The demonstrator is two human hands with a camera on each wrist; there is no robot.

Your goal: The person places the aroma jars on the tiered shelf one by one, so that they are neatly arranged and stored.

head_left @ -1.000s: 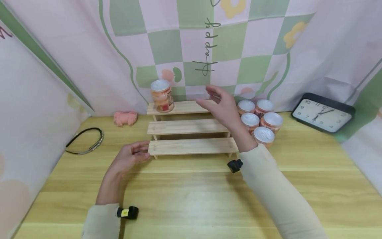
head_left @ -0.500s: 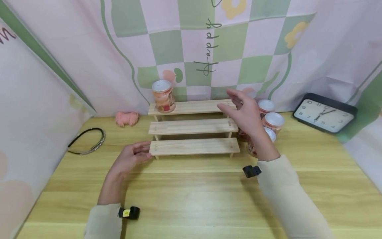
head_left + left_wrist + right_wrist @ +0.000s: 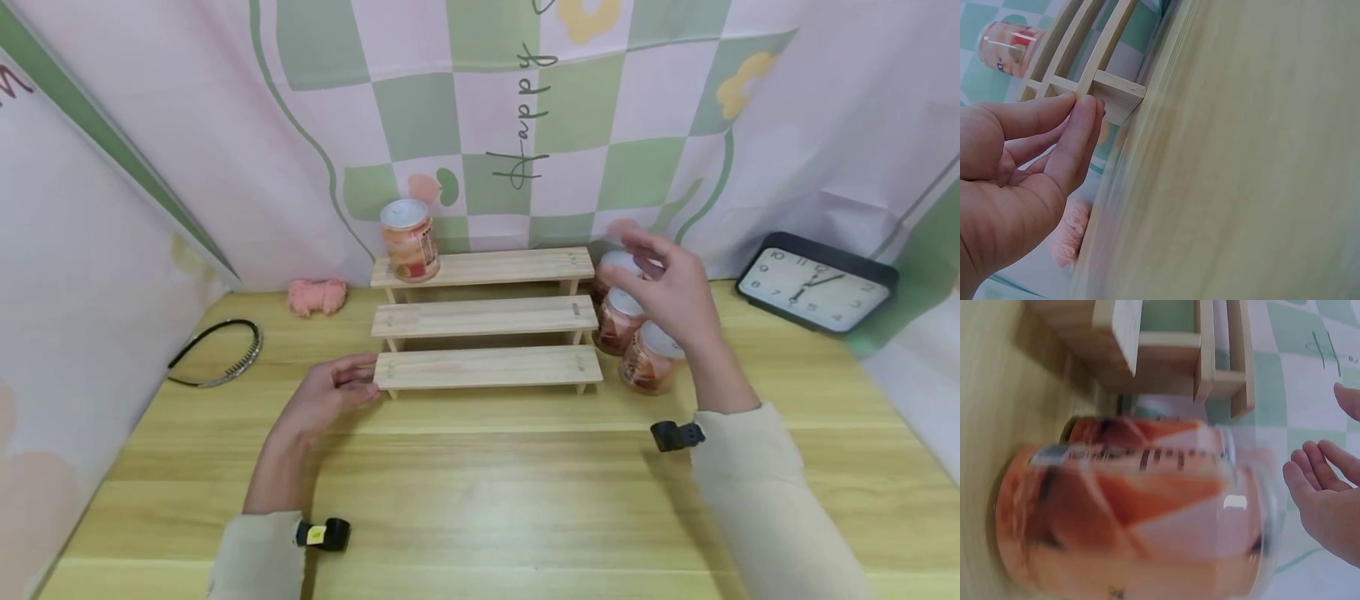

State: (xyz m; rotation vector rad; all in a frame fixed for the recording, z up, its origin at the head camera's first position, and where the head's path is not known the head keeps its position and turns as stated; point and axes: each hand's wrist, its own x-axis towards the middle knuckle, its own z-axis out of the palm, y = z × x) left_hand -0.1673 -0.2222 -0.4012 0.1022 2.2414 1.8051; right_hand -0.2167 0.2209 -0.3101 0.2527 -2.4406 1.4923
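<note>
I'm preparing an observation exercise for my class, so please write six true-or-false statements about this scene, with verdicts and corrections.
1. A can stands on the top shelf of the wooden rack. True.
2. The right hand holds one of the cans beside the rack. False: it holds nothing.
3. The left hand is at the left end of the lowest shelf. True.
4. The clock is left of the rack. False: it is to the right.
5. The pink object is on the middle shelf. False: it is on the table.
6. The headband lies left of the rack. True.
</note>
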